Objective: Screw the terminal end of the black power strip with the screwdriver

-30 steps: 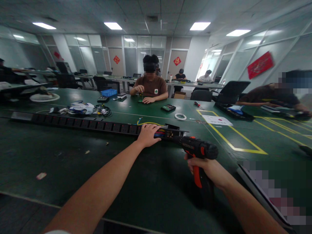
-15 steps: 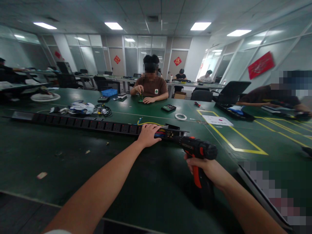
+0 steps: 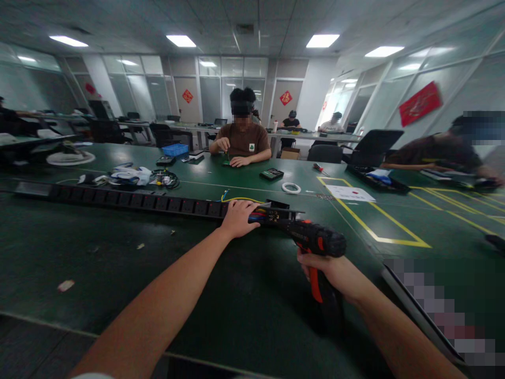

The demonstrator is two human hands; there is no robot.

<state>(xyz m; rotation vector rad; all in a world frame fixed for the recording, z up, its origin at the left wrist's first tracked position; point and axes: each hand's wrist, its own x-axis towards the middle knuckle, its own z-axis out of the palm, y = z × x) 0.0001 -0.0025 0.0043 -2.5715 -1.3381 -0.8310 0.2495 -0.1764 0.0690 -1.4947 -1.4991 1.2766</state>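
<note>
A long black power strip [image 3: 169, 203] with a row of sockets lies across the green table. My left hand [image 3: 240, 217] is over its right part, fingers wrapped across the top and thumb at the near side. Just right of that hand, coloured wires [image 3: 258, 215] show in the strip's open end. My right hand [image 3: 321, 266] grips a black and orange cordless drill [image 3: 317, 238] by the handle. The drill points left, its nose at the strip's right end; whether the tip touches a screw is too dark to tell. A yellow wire [image 3: 244, 199] runs behind the strip.
Behind the strip lie a cable bundle [image 3: 168, 179], a white cable coil [image 3: 291, 188], a small black tray [image 3: 272, 173] and a blue basket [image 3: 175, 150]. A paper sheet [image 3: 350, 193] lies by yellow tape [image 3: 402, 242]. A co-worker [image 3: 243, 138] sits opposite; another person [image 3: 434, 150] leans in at right.
The drill has shifted slightly left, closer to the strip's end. My left hand keeps its place on the strip. The whole view has moved a little.
</note>
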